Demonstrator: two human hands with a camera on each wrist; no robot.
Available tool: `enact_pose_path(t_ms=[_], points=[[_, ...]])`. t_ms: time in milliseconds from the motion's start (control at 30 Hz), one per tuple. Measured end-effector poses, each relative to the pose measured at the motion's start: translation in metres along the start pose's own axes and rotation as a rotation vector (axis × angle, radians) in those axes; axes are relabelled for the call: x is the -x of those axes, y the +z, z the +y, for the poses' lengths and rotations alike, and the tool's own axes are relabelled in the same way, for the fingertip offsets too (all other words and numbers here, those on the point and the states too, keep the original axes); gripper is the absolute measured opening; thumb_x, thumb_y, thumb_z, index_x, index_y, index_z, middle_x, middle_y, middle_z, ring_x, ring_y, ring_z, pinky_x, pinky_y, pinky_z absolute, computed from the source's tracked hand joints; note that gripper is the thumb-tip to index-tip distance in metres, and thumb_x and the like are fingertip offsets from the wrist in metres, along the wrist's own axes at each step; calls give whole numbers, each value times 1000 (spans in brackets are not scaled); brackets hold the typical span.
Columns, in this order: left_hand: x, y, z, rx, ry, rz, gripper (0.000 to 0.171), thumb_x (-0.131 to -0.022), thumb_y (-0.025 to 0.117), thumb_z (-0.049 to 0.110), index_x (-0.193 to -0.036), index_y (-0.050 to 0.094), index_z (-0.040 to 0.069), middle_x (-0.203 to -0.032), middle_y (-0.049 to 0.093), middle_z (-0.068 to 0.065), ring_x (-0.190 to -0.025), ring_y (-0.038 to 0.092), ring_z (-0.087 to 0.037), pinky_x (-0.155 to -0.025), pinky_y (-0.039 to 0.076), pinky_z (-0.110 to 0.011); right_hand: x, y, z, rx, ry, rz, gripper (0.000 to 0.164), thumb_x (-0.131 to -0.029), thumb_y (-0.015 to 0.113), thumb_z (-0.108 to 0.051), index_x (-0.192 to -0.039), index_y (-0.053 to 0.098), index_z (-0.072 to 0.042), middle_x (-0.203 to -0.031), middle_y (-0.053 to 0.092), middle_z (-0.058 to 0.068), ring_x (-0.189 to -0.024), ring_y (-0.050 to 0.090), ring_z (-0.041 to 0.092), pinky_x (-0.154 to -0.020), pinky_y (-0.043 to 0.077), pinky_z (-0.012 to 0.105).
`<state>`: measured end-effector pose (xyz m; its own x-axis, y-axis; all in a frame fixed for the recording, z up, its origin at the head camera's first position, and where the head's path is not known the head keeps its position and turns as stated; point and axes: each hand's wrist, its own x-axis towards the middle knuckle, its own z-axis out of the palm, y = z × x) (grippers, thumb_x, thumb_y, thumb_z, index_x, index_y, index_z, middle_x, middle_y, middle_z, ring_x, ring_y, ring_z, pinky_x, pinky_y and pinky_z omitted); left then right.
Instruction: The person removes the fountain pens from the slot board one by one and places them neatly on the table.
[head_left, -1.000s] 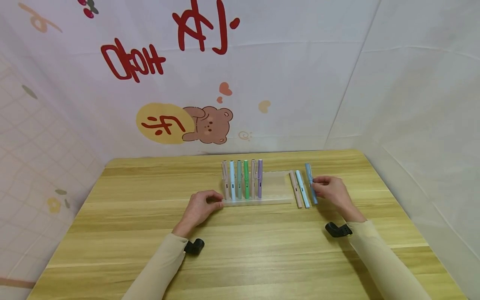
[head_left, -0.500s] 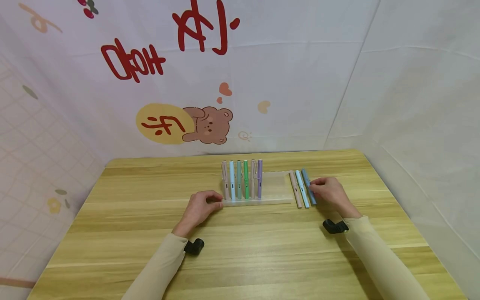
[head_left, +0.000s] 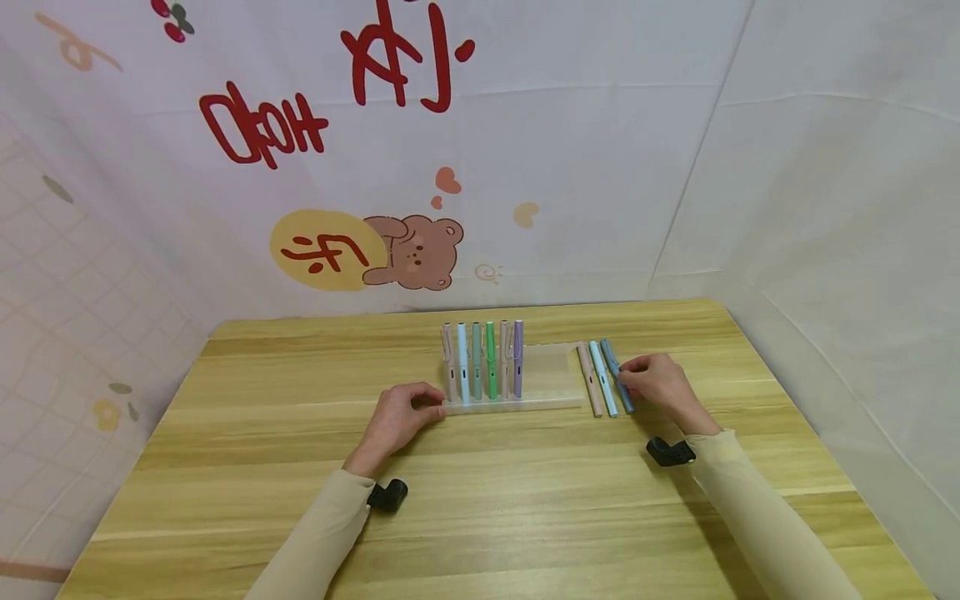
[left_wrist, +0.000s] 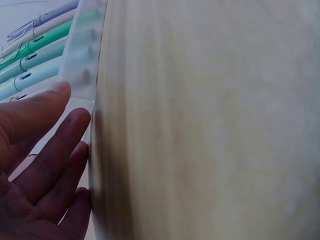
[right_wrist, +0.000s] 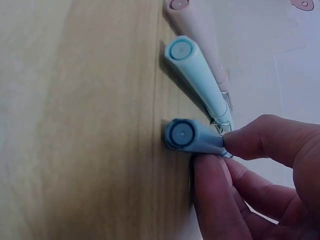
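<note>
My right hand (head_left: pixel 663 390) pinches a dark blue pen (right_wrist: pixel 201 140) between thumb and fingertips, low over the tabletop. Beside it lie a light blue pen (head_left: pixel 602 375) and a dusty pink pen (head_left: pixel 589 379), roughly parallel. To their left stands a clear pen stand (head_left: pixel 551 403). Several capped pens lean upright in its left part, among them a green pen (head_left: pixel 491 360) and a purple pen (head_left: pixel 518 358). At the stand's left end, my left hand (head_left: pixel 396 421) holds the corner with thumb and index finger; the other fingers extend alongside in the left wrist view.
The wood-grain table (head_left: pixel 480 517) meets a printed white cloth (head_left: pixel 600 167) at the back and sides. A black wrist camera (head_left: pixel 388 496) sits on the left sleeve, another camera (head_left: pixel 670 452) on the right.
My right hand has brought the dark blue pen leftward, close to the light blue one, and its far end now tilts further left. The left hand stays at the stand's end.
</note>
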<state>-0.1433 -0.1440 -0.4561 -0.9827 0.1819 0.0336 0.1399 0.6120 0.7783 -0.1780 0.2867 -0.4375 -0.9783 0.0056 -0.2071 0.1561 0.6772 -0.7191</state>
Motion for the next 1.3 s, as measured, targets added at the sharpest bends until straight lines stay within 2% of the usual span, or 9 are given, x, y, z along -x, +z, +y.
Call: enact_pose_path(t_ms=[933,1133,1300], points=[[0,0,2,14,-13,-8,13,-90,82,13,-103,79,13,-104,77,0,-106,68,-24,-97,51,-47,7,-6,9,-102,15,2,39,-98,67,-18,-123,67,11,-114,71,23,-86,72,14,-74,58,24],[0,-1,2,23,-4,-11,13,-90,81,13,-103,79,12,-105,76,-1,-107,68,-25,-98,51,-48,8,-5,10,-35,-13,36,36,-96,72,-21,-118,70,8,-102,74,15,-79,68,12,-67,53,22],[1,-1,2,13,1,-11,13,-91,81,13,-104,79,12,-104,77,-1,-106,68,-26,-97,51,-49,9,-3,9,10,-26,47,34,-96,72,-20,-117,72,6,-96,75,11,-78,66,12,-67,51,24]])
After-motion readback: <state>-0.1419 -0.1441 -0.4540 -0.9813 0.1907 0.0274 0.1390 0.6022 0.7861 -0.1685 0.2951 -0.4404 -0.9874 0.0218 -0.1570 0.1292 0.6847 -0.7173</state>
